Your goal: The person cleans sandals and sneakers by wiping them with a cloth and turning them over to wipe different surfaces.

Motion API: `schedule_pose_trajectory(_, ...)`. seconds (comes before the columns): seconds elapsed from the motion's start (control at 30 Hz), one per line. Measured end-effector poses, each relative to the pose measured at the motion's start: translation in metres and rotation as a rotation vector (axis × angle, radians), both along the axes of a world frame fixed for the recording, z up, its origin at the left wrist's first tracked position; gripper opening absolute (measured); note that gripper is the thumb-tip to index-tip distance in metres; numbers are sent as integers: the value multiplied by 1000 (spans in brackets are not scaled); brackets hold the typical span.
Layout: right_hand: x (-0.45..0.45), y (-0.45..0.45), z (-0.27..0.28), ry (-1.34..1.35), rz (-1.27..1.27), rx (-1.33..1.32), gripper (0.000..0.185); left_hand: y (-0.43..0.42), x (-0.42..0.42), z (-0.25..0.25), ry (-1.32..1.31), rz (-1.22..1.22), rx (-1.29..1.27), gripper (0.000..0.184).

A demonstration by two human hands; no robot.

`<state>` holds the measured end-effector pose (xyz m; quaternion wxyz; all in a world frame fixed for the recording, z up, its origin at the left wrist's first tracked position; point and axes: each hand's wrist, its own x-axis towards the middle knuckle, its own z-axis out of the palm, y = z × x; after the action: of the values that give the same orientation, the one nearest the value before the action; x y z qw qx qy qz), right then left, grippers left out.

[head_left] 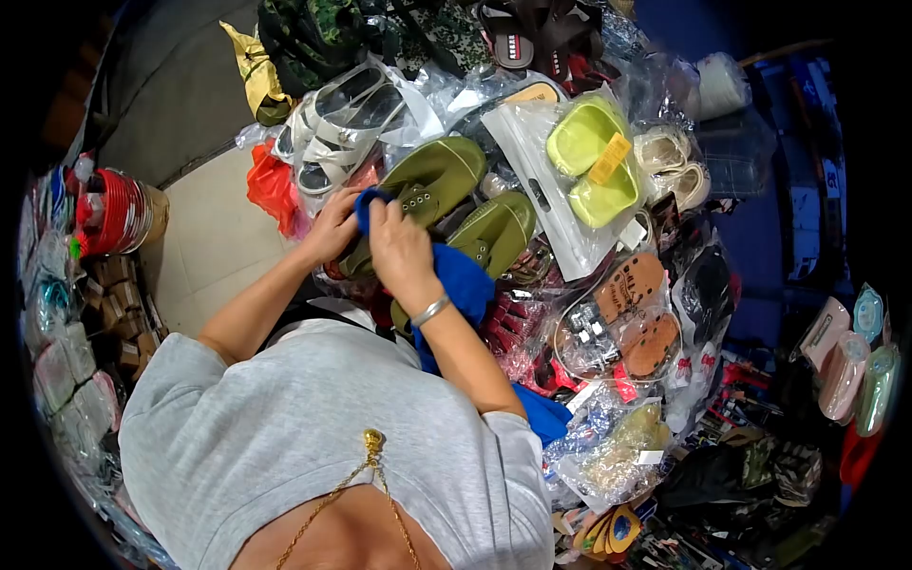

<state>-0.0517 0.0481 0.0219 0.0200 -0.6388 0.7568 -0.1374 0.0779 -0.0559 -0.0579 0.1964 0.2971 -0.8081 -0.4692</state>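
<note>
My left hand (332, 226) is closed on the edge of a blue cloth (463, 290), its fingertips at a loop of the fabric. My right hand (402, 249), slightly blurred, is bent over the same cloth close beside the left. The cloth hangs down behind my right wrist, which wears a silver bracelet. Just beyond my hands lies an olive-green canvas shoe (439, 176) with lace eyelets. Its matching shoe (494, 228) lies to the right. My hands partly hide more olive material below.
Bagged footwear surrounds my hands: white sandals (337, 119), lime-green slippers (589, 157) and brown sandals (632, 304). Camouflage fabric (313, 43) lies at the far side. A red basket-like stack (109, 214) stands left beside the tiled floor (214, 228).
</note>
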Motion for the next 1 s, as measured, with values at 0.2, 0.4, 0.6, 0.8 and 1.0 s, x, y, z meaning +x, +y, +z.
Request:
schedule_pose_trajectory(0.2,-49,-16,47,-253,-138,-81,37,-1,2,-7,72,42,66,40)
schedule_pose_trajectory(0.4,-27,-14,6,197,-66,-56,14,2,2,-4,67,70,75,37)
schedule_pose_trajectory(0.6,-15,6,26,-291,134,28,23,-9,9,10,58,7,167,36)
schedule_pose_trajectory(0.8,-55,-2,43,-136,-145,-83,44,-52,24,158,317,-61,-63,42)
schedule_pose_trajectory(1.0,-39,13,14,-121,-34,-46,47,-36,55,328,939,-385,-672,55)
